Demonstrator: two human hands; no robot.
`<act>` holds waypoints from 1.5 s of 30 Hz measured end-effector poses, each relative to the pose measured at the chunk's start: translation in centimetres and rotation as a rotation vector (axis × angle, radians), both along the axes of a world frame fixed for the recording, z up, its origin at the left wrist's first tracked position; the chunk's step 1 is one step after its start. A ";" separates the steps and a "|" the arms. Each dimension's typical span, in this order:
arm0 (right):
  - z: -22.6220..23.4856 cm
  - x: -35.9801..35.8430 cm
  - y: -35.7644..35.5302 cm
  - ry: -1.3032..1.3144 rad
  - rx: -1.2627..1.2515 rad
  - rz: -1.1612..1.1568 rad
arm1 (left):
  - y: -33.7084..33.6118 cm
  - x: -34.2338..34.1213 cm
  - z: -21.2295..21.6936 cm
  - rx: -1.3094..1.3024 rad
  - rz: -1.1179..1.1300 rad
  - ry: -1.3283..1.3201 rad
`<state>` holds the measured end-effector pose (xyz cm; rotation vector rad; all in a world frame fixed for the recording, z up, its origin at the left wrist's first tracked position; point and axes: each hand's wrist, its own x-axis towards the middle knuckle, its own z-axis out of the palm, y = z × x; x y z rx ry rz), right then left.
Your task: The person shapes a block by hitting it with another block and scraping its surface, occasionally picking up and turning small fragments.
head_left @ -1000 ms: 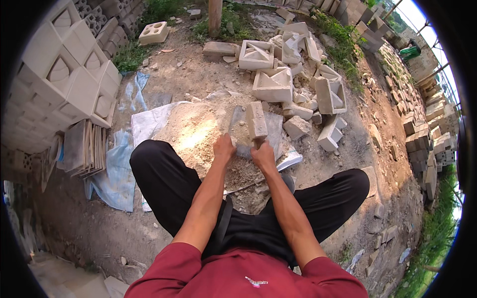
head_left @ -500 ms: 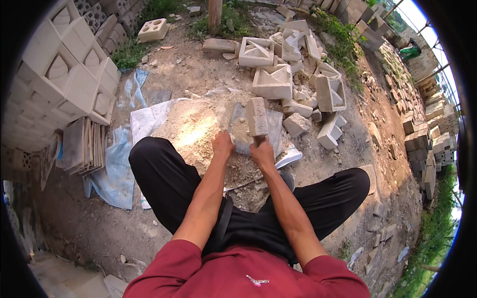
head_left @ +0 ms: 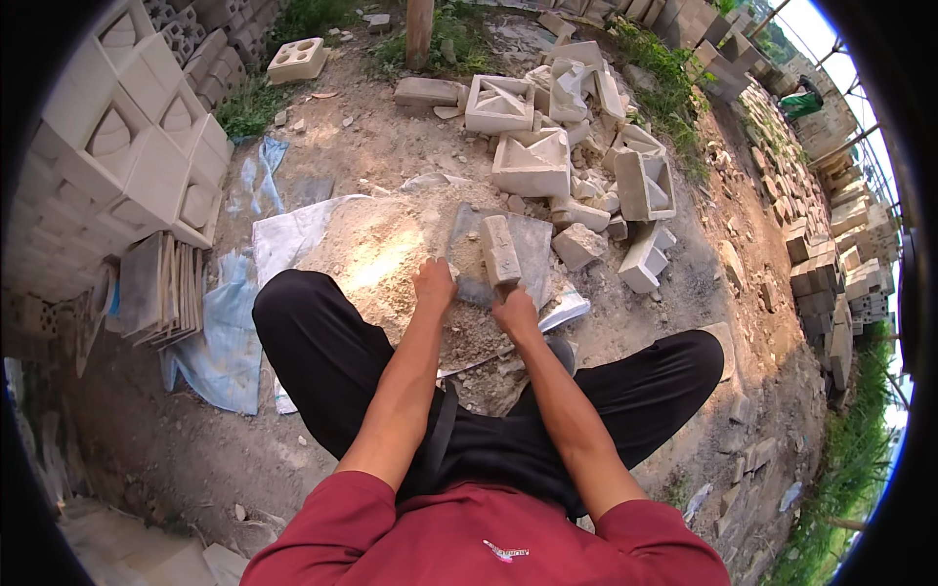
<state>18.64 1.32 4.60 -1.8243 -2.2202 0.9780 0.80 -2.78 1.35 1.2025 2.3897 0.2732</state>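
Observation:
My right hand (head_left: 516,314) is wrapped round the short handle of a mallet with a pale, dusty, block-shaped head (head_left: 500,251). The mallet head is over a flat grey slab (head_left: 532,239) lying between my knees and the rubble. By the slab's left edge, my left hand (head_left: 435,283) is closed, its fingertips at some pale crumbs; what it holds, if anything, is too small to make out. A heap of crushed, sandy debris (head_left: 371,244) spreads beside that hand, on a white woven sheet (head_left: 293,234).
Broken hollow blocks (head_left: 532,161) and chunks pile up beyond the slab to the right. Stacked pale blocks (head_left: 147,127) stand at the left, above thin leaning boards (head_left: 161,288). A blue sheet (head_left: 225,342) lies near my left knee. A wooden post (head_left: 419,34) rises at the back.
The mallet head has come down lower and nearer to me over the slab. My left hand stays by the slab's left edge, still closed.

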 end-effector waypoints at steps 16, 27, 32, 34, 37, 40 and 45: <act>-0.3 0.4 1.0 0.003 0.027 0.034 | 0.2 0.0 0.0 0.040 0.006 0.042; -0.5 -0.7 -0.5 0.029 0.012 0.035 | 0.1 0.1 -0.1 0.060 -0.004 0.045; 1.6 -1.8 0.3 0.095 -0.007 0.010 | -0.6 0.0 -0.7 0.124 0.002 0.072; 1.2 -1.6 -0.1 0.122 0.020 -0.029 | -0.4 -0.2 -0.6 0.088 -0.013 0.050; 0.0 -0.5 -1.1 0.050 0.013 -0.053 | -0.1 0.0 -0.3 0.077 -0.004 0.030; -0.6 -0.1 0.3 0.013 -0.020 0.001 | 0.2 0.0 -0.2 0.064 0.019 0.045; 2.5 -3.2 4.9 0.123 0.050 0.023 | -0.2 -0.1 -0.3 0.066 -0.006 0.058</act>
